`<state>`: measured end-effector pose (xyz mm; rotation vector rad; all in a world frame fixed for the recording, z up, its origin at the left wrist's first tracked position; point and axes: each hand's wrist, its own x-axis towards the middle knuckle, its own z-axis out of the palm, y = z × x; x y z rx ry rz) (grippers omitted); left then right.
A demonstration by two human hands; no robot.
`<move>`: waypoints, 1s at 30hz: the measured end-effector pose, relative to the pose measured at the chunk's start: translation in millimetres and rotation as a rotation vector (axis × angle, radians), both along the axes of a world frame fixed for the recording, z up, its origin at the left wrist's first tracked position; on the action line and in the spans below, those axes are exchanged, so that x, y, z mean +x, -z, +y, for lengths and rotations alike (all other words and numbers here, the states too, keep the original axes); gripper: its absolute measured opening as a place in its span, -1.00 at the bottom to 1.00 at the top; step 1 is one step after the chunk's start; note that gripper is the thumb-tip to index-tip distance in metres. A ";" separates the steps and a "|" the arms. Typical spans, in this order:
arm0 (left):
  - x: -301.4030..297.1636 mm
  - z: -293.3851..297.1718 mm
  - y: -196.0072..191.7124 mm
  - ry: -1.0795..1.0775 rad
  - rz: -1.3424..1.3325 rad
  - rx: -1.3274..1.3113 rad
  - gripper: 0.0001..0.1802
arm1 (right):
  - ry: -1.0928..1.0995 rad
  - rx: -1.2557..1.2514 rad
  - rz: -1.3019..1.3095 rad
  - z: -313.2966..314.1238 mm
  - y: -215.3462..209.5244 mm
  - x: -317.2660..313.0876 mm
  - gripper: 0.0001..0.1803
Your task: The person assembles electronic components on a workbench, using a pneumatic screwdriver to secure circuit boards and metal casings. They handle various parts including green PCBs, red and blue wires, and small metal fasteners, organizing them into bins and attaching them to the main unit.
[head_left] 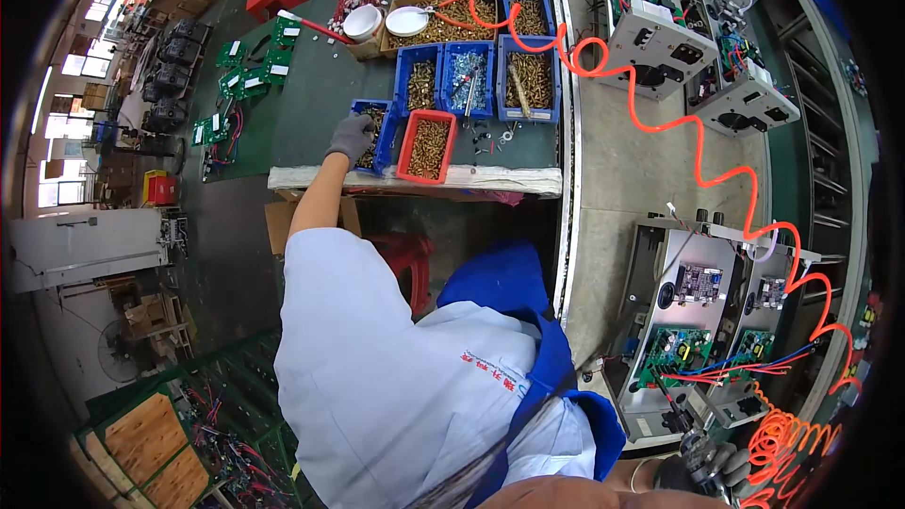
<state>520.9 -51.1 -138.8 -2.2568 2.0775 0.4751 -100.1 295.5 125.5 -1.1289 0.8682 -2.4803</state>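
Observation:
My left hand (353,138), in a grey glove, reaches over the left wall of a small blue bin (385,156) of dark and brassy screws. Its fingers are curled and partly hidden at the bin, so what they pinch cannot be seen. Beside that bin stands a red bin (452,145) of brass-coloured screws. At the lower right, my gloved right hand (731,464) is wrapped around a power screwdriver (699,453). The tool's tip points toward an open metal chassis (650,426) holding a green circuit board (681,347).
More blue bins (510,116) of screws and small parts stand on the green workbench (311,85). An orange coiled hose (699,146) crosses the conveyor (603,170). Two open power units (660,47) stand at the far right. A red stool (419,269) sits below the bench.

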 end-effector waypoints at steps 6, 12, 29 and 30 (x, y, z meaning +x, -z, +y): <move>-23.9 -0.9 8.4 -0.190 -0.149 -0.125 -0.79 | -0.007 -0.009 0.019 1.1 -1.1 6.7 -0.76; 13.1 0.9 37.5 -0.357 0.261 -0.280 -0.74 | -0.003 -0.025 0.033 12.4 -3.8 11.0 -0.74; -11.3 -18.6 34.5 -0.246 0.169 -0.259 -0.75 | -0.202 -0.120 0.157 37.2 -10.6 7.2 -0.70; -9.5 -18.2 39.4 -0.280 0.204 -0.272 -0.76 | -0.466 -0.287 0.220 25.4 -4.0 -11.8 -0.71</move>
